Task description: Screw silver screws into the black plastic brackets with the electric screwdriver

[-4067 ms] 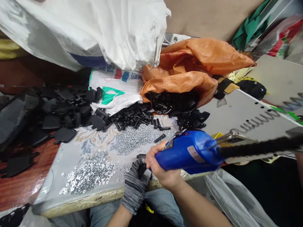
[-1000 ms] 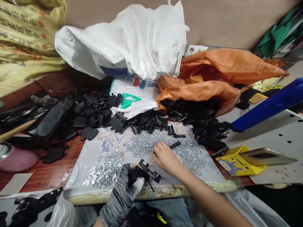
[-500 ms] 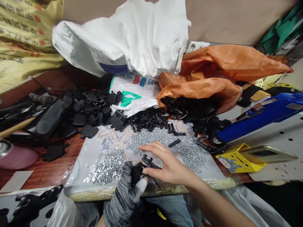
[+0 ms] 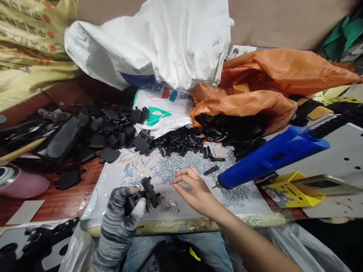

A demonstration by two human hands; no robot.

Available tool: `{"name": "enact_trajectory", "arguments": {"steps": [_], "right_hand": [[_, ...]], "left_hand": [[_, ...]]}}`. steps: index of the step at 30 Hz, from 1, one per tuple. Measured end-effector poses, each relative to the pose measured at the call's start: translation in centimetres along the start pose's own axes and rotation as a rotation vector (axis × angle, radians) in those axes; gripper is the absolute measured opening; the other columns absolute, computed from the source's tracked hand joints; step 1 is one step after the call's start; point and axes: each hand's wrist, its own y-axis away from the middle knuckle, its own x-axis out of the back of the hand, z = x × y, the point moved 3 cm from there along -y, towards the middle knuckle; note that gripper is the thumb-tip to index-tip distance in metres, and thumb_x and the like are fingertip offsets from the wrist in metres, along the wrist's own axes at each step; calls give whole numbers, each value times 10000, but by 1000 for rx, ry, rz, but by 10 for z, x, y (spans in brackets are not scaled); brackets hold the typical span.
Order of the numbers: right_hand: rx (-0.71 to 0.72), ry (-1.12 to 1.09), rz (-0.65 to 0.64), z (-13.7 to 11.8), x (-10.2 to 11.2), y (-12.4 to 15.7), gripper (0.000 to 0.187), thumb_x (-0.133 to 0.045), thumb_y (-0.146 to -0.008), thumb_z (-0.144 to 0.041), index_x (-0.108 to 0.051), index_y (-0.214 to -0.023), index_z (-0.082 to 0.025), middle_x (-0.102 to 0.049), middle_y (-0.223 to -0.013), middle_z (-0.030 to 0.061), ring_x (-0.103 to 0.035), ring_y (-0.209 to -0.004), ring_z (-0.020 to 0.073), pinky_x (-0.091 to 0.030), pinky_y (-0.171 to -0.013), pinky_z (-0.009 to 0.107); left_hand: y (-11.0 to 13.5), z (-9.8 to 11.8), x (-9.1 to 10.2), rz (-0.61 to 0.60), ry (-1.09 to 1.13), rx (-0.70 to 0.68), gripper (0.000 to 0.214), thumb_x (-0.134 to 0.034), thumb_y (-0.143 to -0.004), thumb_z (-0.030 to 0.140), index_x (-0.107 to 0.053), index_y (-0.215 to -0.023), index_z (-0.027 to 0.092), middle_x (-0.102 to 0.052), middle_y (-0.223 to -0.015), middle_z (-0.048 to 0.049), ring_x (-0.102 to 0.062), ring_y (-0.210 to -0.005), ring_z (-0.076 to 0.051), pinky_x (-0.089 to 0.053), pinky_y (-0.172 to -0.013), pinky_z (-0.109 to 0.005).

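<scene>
My left hand [image 4: 120, 211], in a grey knit glove, grips a black plastic part [image 4: 149, 193] over the near edge of the padded work board [image 4: 198, 211]. My bare right hand [image 4: 193, 189] hovers just above the board with its fingers spread, next to the pile of silver screws [image 4: 181, 164] and holding nothing. Silver washers [image 4: 170, 206] lie between my hands. A blue electric screwdriver [image 4: 272, 156] hangs free to the right of my right hand, tip down toward the screws.
Black bolts [image 4: 181, 141] and black plastic parts [image 4: 107, 130] are heaped at the board's far side. White sacks [image 4: 159, 41], an orange sack [image 4: 255, 87] and a yellow sack [image 4: 31, 45] stand behind. A yellow box [image 4: 286, 190] lies on a perforated board [image 4: 340, 158] at the right.
I let go of the blue screwdriver, which now swings on its cord. My left hand moved left with the black part, and my right hand drew away from it toward the screws.
</scene>
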Motion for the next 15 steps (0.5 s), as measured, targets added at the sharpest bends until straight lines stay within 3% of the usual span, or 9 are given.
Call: {"name": "enact_trajectory", "arguments": {"steps": [3,7,10,12,15], "right_hand": [[-17,251,-87,13,-27,-5,80,-637,-871,-133,-675,-868,-204,-588,-1038,77,-504,-1036,246,-475,-876,414],[-60,367,-206,18,-48,-7,120,-685,-786,-85,-621,-800,-186,-584,-1018,63,-486,-1022,249,-449,-855,403],[8,163,-94,4,-34,-10,115,-652,-818,-99,-583,-813,-192,-618,-948,38,-528,-965,212,-444,-839,364],[143,-6,25,-14,-19,-12,84,-611,-864,-122,-577,-875,-199,-649,-899,17,-574,-893,174,-444,-830,338],[388,-20,28,-43,-5,-11,162,-557,-896,-119,-581,-1033,-202,-699,-891,5,-630,-828,147,-429,-823,334]], "left_hand": [[-6,-2,20,56,-121,-66,282,-699,-756,402,-634,-967,227,-697,-907,-29,-678,-821,-215,-553,-821,-357],[-4,6,18,-63,-176,-54,345,-740,-701,429,-650,-967,228,-745,-899,-35,-716,-793,-236,-580,-822,-372],[-3,14,7,-167,-217,-119,291,-729,-697,376,-675,-949,240,-759,-899,-35,-725,-809,-245,-586,-846,-384],[-3,15,-1,-225,-237,-198,241,-695,-718,337,-694,-941,245,-764,-902,-40,-727,-818,-244,-593,-833,-381],[-3,14,-8,-215,-318,-323,245,-674,-738,307,-710,-970,237,-764,-922,-49,-727,-814,-237,-601,-814,-372]]}}
